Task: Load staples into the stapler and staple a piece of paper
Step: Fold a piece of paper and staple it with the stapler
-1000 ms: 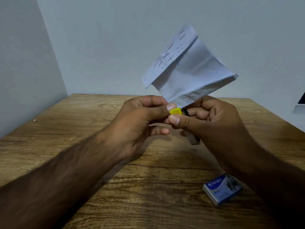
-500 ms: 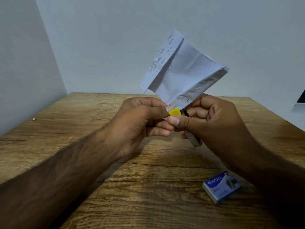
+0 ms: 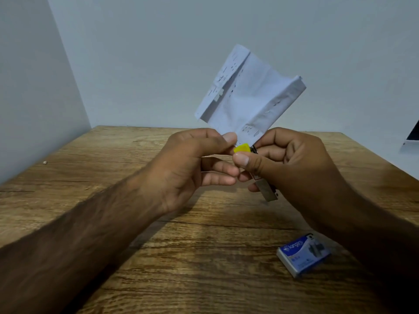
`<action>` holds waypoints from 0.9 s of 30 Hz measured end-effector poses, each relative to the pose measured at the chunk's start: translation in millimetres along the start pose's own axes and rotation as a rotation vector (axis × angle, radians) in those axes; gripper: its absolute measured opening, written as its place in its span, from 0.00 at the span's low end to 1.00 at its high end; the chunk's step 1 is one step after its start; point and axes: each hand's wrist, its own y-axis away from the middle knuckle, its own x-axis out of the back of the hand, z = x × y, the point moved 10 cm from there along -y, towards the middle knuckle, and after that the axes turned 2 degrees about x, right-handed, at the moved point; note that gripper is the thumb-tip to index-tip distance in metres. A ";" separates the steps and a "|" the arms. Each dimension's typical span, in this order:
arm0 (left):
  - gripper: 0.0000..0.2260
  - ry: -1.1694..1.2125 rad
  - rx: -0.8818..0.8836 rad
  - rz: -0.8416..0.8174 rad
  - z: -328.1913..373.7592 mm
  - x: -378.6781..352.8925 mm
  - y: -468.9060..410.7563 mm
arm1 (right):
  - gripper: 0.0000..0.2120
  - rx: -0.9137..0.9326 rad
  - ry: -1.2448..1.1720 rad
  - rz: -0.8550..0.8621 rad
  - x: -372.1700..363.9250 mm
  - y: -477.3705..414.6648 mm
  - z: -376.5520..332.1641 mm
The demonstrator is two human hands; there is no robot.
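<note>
A small stapler with a yellow head (image 3: 243, 148) and a metal tail (image 3: 267, 191) is gripped in my right hand (image 3: 292, 164), thumb pressed on its top just below the yellow tip. A folded white paper (image 3: 247, 96) with faint print stands up above both hands, its lower corner tucked in at the stapler's mouth. My left hand (image 3: 192, 162) pinches that lower corner between thumb and forefinger, right beside the yellow head. Most of the stapler's body is hidden inside my right fist.
A blue staple box (image 3: 302, 254) lies on the wooden table (image 3: 113, 177) at the near right, under my right forearm. Walls close the left and far sides. A white object (image 3: 411, 137) shows at the right edge.
The paper has swung from leaning right to standing more upright, and has shifted slightly left. Both hands stay together at the stapler in nearly the same place.
</note>
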 end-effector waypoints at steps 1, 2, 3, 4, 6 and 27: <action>0.09 -0.012 -0.007 0.001 -0.5 0.5 0.1 | 0.18 -0.003 -0.005 -0.004 -0.7 0.2 0.5; 0.09 -0.022 -0.013 0.000 -1.0 0.9 0.1 | 0.18 -0.005 -0.010 -0.009 -1.4 0.6 0.9; 0.09 -0.028 -0.018 -0.001 -1.6 1.1 0.0 | 0.17 -0.007 -0.011 -0.015 -2.1 0.8 1.1; 0.10 -0.029 -0.023 -0.001 -2.1 1.4 0.0 | 0.18 -0.009 -0.009 -0.021 -2.6 1.0 1.1; 0.10 -0.031 -0.033 0.002 -2.6 2.1 -0.4 | 0.19 -0.013 -0.008 -0.025 -2.5 0.7 1.1; 0.21 -0.084 -0.164 -0.105 6.1 -12.4 1.2 | 0.15 -0.052 -0.247 -0.106 -5.4 -1.3 0.1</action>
